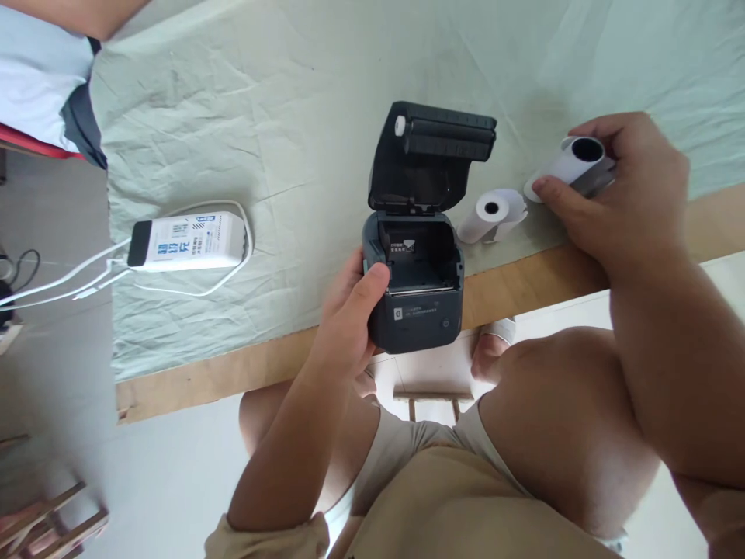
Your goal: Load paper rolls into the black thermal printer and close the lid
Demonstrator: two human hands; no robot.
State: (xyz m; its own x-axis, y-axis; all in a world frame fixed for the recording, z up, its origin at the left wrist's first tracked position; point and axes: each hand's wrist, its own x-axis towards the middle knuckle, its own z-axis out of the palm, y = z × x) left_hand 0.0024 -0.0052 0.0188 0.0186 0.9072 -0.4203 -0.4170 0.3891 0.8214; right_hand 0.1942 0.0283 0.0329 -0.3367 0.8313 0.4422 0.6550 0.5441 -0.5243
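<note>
My left hand (349, 310) grips the left side of a dark grey label printer (416, 322), thumb on its top edge. The printer's lid (427, 155) is swung up, and the bay inside holds no roll. With my right hand (634, 186) I hold a white paper roll (562, 167) with a wide dark core, its lower end at the tabletop. Fingers wrap behind it and the thumb presses its near side. Between printer and right hand stands a smaller white paper roll (477, 221) with a narrow core and a loose paper end.
A white power bank (195, 241) with white cables lies at the left on the pale green cloth (291, 140). The table's wooden edge (221, 365) runs in front of my knees. Another person's arm (81, 12) shows at the top left. A wooden stool (52, 528) is at the lower left.
</note>
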